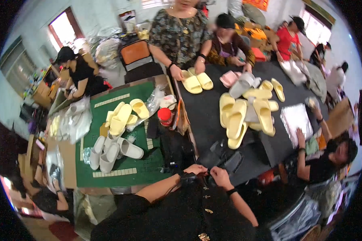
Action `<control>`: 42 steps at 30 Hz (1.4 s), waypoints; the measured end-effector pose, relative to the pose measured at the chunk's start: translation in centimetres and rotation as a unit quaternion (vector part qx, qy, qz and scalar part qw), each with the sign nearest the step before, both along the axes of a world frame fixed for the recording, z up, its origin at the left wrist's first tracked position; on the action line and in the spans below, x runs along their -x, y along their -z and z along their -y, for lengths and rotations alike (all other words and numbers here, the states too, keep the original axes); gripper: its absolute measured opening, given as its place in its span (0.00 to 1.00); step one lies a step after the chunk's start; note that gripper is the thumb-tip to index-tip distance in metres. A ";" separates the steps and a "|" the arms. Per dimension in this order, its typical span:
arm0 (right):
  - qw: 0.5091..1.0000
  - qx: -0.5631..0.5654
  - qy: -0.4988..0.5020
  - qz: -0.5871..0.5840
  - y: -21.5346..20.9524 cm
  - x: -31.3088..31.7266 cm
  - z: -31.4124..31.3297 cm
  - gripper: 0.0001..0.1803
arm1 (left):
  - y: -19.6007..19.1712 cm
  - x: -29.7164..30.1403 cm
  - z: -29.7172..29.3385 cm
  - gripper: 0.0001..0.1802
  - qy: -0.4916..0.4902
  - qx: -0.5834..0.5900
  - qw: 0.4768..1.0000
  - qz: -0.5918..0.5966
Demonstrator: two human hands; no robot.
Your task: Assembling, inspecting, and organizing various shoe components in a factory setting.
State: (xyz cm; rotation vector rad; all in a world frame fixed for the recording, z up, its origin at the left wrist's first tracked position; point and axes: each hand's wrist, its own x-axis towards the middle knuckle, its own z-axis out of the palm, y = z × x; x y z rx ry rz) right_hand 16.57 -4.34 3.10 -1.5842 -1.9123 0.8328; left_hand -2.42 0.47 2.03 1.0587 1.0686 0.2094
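Note:
Close to my body, at the near edge of the dark table, both my hands are closed with their fingertips almost meeting. My left hand (196, 169) is pinched near a dark strip that I cannot make out against my black clothing. My right hand (220, 176) is curled just beside it, and whatever its fingers hold is hidden. Just beyond them lie black slippers (231, 161), apart from my fingers as far as I can see. Farther out is a pile of pale yellow slippers (236, 119) with grey slippers (241, 84) among and behind it.
On the left, a green cutting mat (149, 170) carries yellow slippers (121, 119) and grey slippers (109, 154). A red-lidded jar (164, 116) stands between the tables. Across from me a person touches yellow slippers (192, 82). At right, a co-worker reaches over a silvery bag (297, 122).

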 end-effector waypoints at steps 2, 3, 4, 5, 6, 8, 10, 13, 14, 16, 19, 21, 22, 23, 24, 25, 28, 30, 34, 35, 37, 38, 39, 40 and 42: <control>0.999 -0.005 -0.031 -0.005 -1.0 0.4 -0.4 0.04 | -1.1 0.1 -0.4 0.13 -0.012 0.050 0.998 0.021; 1.000 0.020 -0.019 0.004 -2.5 0.9 -0.4 0.05 | -2.3 0.1 -0.4 0.11 -0.040 0.109 0.993 0.023; 1.000 0.013 -0.016 0.003 -2.6 1.5 0.1 0.05 | 2.0 1.7 0.2 0.11 -0.037 0.101 0.994 0.021; 1.000 -0.006 -0.027 0.006 -2.2 1.5 0.3 0.05 | 6.8 3.1 1.1 0.11 0.135 -0.109 0.984 0.032; 0.998 -0.033 -0.053 0.010 -2.0 1.8 -0.7 0.06 | 9.9 3.1 -1.8 0.16 0.284 -0.319 0.904 0.030; 0.999 -0.021 -0.040 0.011 -1.3 1.1 0.1 0.06 | 11.3 1.6 -0.5 0.20 0.211 -0.173 0.960 0.060; 0.999 0.006 -0.035 0.031 -0.6 1.0 0.9 0.05 | 9.6 1.7 -0.3 0.18 0.317 -0.352 0.879 0.045; 0.999 0.027 -0.030 0.004 0.5 0.5 1.9 0.04 | 6.1 0.1 1.0 0.18 0.165 -0.061 0.982 -0.062; 0.999 0.041 -0.029 -0.004 0.5 0.4 1.9 0.04 | 5.2 0.1 0.9 0.19 0.161 -0.051 0.983 -0.069; 0.999 0.025 -0.043 0.005 0.4 0.3 1.6 0.04 | 5.0 0.6 1.0 0.20 0.141 -0.065 0.988 0.009; 0.999 -0.004 -0.050 0.006 0.5 0.2 1.0 0.04 | 5.2 0.5 0.9 0.24 0.122 -0.057 0.991 -0.015; 0.998 -0.018 -0.055 0.002 0.7 0.2 0.5 0.04 | 4.6 0.6 0.4 0.22 0.104 -0.068 0.992 -0.012; 0.999 -0.009 -0.045 0.011 0.1 0.4 0.2 0.05 | 4.3 0.8 0.1 0.20 0.092 -0.079 0.993 -0.012; 0.999 -0.012 -0.045 0.004 0.4 0.2 0.1 0.05 | 4.0 0.6 -0.2 0.18 0.110 -0.110 0.987 -0.048; 0.999 -0.017 -0.045 -0.003 0.4 0.2 -0.2 0.05 | 3.9 0.6 -0.6 0.18 0.094 -0.075 0.993 -0.010; 0.999 0.010 -0.023 -0.021 0.4 0.1 0.0 0.06 | 3.9 0.8 -0.4 0.18 0.058 -0.040 0.997 0.027; 0.999 0.035 -0.006 -0.020 0.5 0.1 0.1 0.06 | 3.7 0.8 0.2 0.18 0.005 0.032 0.998 0.053; 1.000 -0.005 -0.021 -0.011 0.5 0.1 0.3 0.05 | 3.7 0.7 0.4 0.17 0.000 0.004 1.000 0.027; 0.999 0.026 -0.021 -0.009 -0.2 0.4 0.8 0.05 | 2.3 0.8 0.7 0.15 0.024 -0.010 1.000 -0.006; 0.999 0.031 -0.023 -0.004 -0.4 0.5 1.0 0.05 | 2.0 0.8 0.9 0.14 0.017 0.008 1.000 0.004; 1.000 0.018 -0.023 0.008 -0.5 0.7 1.5 0.05 | 1.8 0.8 1.4 0.14 -0.009 0.025 0.999 0.028; 1.000 0.022 -0.020 0.006 -0.4 0.6 1.6 0.05 | 1.7 0.8 1.5 0.14 -0.006 0.028 0.999 0.026; 1.000 0.010 -0.022 -0.008 -0.3 0.5 1.6 0.05 | 1.5 0.9 1.6 0.13 -0.014 0.033 0.999 0.033; 0.999 -0.001 -0.023 -0.022 -0.2 0.3 1.7 0.05 | 1.5 0.9 1.6 0.13 -0.022 0.040 0.998 0.038; 1.000 0.011 -0.021 0.004 -0.9 0.2 1.5 0.04 | 1.3 1.1 1.4 0.17 0.004 -0.003 1.000 0.028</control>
